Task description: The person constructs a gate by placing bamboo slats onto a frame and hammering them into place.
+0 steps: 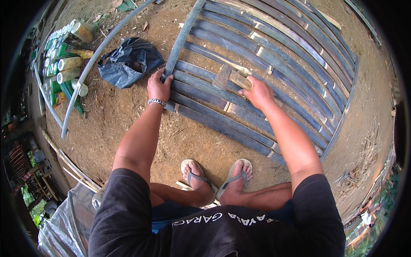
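Slats (222,129) of dark, jointed bamboo lie in rows over grainy soil (171,145). The left hand (159,88) clasps a smooth, round pole (181,41); the right hand (260,91) grips a metal-headed tool (222,77) by its wooden handle (239,80).

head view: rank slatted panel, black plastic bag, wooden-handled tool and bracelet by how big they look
Largest to smallest:
1. slatted panel
2. black plastic bag
3. wooden-handled tool, partly covered by a hand
4. bracelet

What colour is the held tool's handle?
Light brown; the handle shows best in the head view.
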The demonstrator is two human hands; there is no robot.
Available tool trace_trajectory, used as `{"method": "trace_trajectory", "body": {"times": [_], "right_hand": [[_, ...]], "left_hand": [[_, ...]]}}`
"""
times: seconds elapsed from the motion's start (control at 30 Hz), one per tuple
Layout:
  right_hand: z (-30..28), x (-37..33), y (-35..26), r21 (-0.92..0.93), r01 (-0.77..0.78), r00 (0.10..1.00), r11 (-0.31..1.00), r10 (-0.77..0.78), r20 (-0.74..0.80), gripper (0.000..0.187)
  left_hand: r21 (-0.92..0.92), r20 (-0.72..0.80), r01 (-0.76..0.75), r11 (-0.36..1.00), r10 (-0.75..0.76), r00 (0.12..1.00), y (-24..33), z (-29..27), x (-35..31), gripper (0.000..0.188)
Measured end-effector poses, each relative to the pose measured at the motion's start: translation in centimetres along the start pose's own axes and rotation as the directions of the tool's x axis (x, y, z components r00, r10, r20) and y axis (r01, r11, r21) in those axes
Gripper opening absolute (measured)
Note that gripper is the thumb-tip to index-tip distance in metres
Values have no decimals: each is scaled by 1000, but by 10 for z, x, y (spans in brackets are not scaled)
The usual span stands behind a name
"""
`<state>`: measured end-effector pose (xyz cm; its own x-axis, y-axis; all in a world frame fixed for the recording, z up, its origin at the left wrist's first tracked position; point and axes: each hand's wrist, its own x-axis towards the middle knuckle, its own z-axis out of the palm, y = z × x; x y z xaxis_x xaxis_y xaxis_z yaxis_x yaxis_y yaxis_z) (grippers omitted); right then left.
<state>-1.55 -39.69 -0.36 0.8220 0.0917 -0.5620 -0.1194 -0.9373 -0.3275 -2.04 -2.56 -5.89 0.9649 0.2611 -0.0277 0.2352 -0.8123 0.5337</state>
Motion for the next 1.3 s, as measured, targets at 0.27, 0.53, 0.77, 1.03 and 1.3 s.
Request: {"method": "trace_trajectory", "body": {"times": [0.27, 0.53, 0.77, 1.03, 1.3], "right_hand": [[6, 4, 1, -8, -8, 1000, 1000, 8, -8, 72], [6, 5, -1, -39, -22, 999, 999, 21, -35, 75], [-8, -1, -37, 114, 305, 951, 945, -296, -87, 54], [1, 52, -109, -214, 578, 805, 787, -593, -5, 41], [-6, 88, -123, -438, 623, 745, 648, -662, 80, 39]], "left_hand": [[-29, -52, -12, 1000, 10, 999, 6, 3, -4, 43], [-240, 12, 194, 951, -197, 980, 5, 3, 5, 34], [-492, 128, 321, 809, -297, 946, -13, 7, 13, 28], [-436, 178, 435, 788, -398, 900, 6, -4, 11, 24], [-364, 102, 388, 847, -378, 920, 11, -9, 11, 25]]}}
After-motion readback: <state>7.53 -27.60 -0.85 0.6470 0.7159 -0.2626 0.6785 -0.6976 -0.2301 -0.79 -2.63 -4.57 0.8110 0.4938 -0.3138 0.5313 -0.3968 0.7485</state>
